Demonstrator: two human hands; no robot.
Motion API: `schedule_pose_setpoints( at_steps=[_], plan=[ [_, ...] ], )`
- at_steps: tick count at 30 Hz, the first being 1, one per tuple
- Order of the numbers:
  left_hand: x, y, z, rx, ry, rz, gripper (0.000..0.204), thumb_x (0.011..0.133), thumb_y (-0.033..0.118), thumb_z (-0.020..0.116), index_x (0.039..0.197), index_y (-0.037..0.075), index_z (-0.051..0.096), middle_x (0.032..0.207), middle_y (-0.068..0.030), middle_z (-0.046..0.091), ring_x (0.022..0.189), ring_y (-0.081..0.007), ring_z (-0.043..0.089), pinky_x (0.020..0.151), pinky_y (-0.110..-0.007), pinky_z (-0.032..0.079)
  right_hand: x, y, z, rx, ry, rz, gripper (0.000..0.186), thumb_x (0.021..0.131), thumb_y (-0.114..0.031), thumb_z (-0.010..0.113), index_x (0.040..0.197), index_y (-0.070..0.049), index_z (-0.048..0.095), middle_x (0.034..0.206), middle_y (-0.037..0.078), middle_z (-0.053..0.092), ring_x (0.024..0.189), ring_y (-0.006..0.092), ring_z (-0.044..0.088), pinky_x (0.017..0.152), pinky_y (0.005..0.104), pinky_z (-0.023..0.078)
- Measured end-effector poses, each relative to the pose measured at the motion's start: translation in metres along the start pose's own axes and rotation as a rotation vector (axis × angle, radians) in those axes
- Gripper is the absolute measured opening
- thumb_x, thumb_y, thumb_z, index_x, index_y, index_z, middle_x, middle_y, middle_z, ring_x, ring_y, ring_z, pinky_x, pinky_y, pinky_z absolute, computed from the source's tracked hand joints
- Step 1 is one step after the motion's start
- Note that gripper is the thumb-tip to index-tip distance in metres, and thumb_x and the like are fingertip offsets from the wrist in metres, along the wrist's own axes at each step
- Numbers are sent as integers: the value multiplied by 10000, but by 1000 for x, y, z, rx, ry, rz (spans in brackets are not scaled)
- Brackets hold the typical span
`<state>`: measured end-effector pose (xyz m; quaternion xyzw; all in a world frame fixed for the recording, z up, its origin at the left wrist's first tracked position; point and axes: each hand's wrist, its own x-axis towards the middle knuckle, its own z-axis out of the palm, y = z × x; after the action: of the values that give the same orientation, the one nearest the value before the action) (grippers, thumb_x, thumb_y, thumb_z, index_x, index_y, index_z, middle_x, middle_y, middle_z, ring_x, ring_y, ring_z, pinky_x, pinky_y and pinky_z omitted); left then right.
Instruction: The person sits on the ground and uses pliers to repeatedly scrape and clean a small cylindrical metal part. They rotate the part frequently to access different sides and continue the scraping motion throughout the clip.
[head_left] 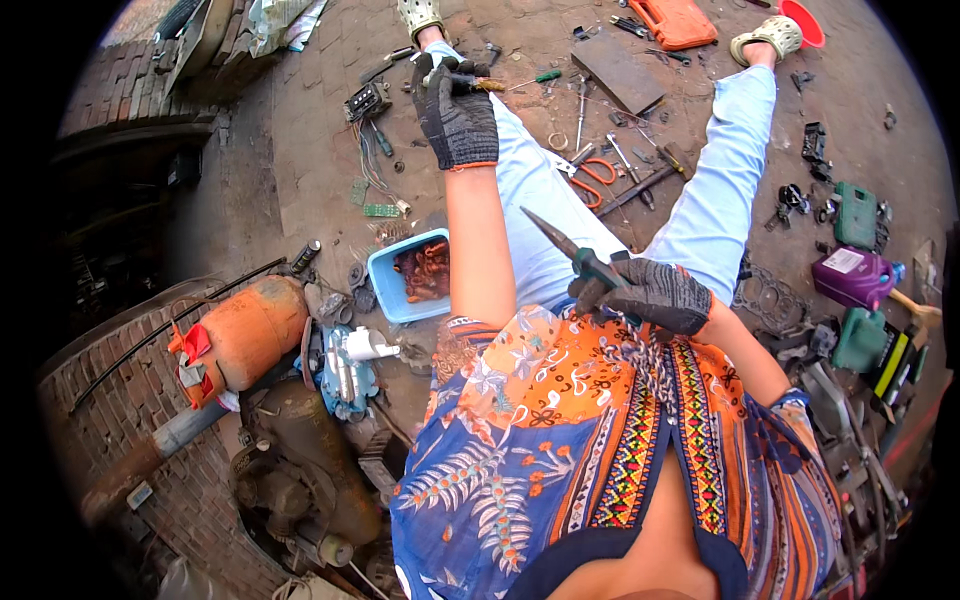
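- Above the lap, right hand (655,293), in a dark glove, is clamped on green-handled pliers (575,250); their pointed nose angles up and to the left, apart from the ground.
- Judgement: grip firmly on the handles, keep the nose clear of the thighs.
- Left hand (458,120), also gloved, is extended near the left shin, beside an amber-coloured handle (488,85); fingers bent, but cannot tell whether they close on it. A steady wrist would probably help.
- Farther out, on the ground: green-handled screwdriver (548,76), orange-handled scissors (580,178), blue basin (385,285) with rusty-brown pieces inside.
- Hidden: handle ends of the pliers, behind the glove; anything under the left fingers. Dark opening (120,210) at left: contents unreadable.
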<state>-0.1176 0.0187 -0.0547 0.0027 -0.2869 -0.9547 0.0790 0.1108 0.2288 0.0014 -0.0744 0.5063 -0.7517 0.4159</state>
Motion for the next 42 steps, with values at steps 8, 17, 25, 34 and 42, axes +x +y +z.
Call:
schedule_pose_setpoints(
  at_steps=[8, 17, 25, 34, 42],
  plan=[
    [-10, 30, -12, -20, 17, -32, 158, 874, 214, 547, 933, 70, 576, 837, -73, 600, 753, -238, 559, 752, -443, 466, -1, -34, 5, 684, 62, -255, 509, 767, -250, 677, 1172, 25, 539, 1190, 125, 530, 968, 190, 560, 886, 298, 442],
    [-33, 37, 18, 135, -20, -247, 295, 888, 213, 531, 1132, 48, 546, 880, -68, 587, 684, -187, 529, 654, -402, 435, -6, -56, -36, -322, 228, -77, 332, 855, -165, 552, 1139, 6, 549, 985, 56, 632, 915, 122, 565, 826, 282, 457],
    [-50, 40, 27, 668, -259, -193, 288, 916, 157, 499, 1127, -33, 549, 829, -112, 634, 689, -224, 620, 638, -383, 529, -11, -57, -27, -13, 35, 10, 363, 820, -261, 634, 1050, 16, 592, 1063, 95, 603, 928, 162, 564, 840, 303, 445],
    [-56, 35, 28, 175, -233, -379, 299, 930, 185, 477, 1121, -33, 552, 811, -103, 606, 689, -243, 616, 602, -373, 532, 5, -44, -36, -758, 159, -257, 344, 762, -163, 603, 1078, -29, 582, 950, 112, 637, 943, 249, 589, 882, 361, 437],
    [-62, 40, 33, 189, -207, -517, 380, 923, 256, 487, 1175, -29, 493, 784, -31, 507, 646, -144, 417, 607, -322, 346, 4, -43, -33, -784, 162, -222, 163, 770, -193, 617, 806, -39, 659, 1038, 162, 595, 960, 260, 591, 868, 365, 451]
  ],
)
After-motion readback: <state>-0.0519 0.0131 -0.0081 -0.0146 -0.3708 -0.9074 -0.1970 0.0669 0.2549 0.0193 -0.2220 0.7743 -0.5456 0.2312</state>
